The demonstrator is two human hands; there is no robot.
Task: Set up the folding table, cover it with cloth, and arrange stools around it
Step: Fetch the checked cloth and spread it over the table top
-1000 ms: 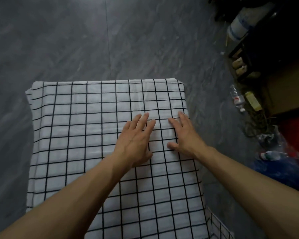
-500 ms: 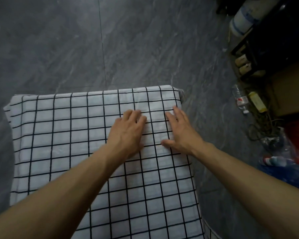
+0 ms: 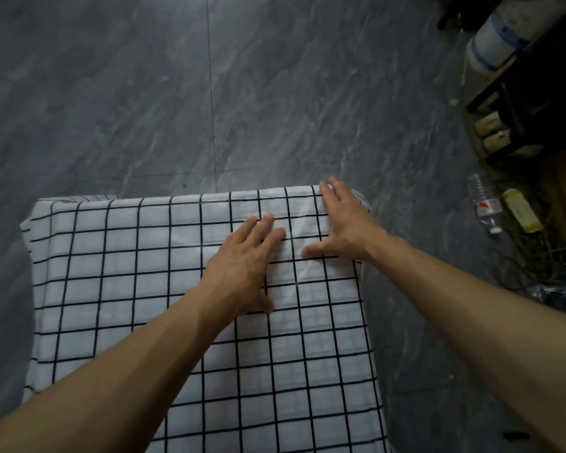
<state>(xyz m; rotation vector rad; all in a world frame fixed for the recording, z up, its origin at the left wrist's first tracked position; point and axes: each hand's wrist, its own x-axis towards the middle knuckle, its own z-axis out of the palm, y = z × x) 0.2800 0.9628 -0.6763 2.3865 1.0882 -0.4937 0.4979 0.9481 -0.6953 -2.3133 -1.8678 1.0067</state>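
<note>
A dark grey marbled floor (image 3: pixel 275 93) fills the room, with clutter along the right wall: a plastic bottle (image 3: pixel 484 204), a yellow container (image 3: pixel 520 210) and a large water jug (image 3: pixel 494 44) on a dark rack. Across the lower middle stands the tabletop, already hidden under the white black-checked cloth (image 3: pixel 128 273); no stools are in view.

Both hands lie flat on the cloth near its far right corner. The left hand (image 3: pixel 242 266) has its fingers (image 3: pixel 262 227) straight and close together, palm down, pressing the fabric and holding nothing. The right hand (image 3: pixel 343 223) is likewise spread flat, its fingers (image 3: pixel 334 194) reaching just to the far edge where the cloth drops over, thumb stretched out toward the left hand; it grips nothing either.

The cloth's long axis runs from the person's body away toward the fingertips, and most of it lies to the left of and behind both hands. Faint creases show between and just below the two hands. Judging from this, the step in hand is smoothing the cloth. The right hand is the nearer to the far right corner, the left to the broad uncovered stretch on its outer side.
</note>
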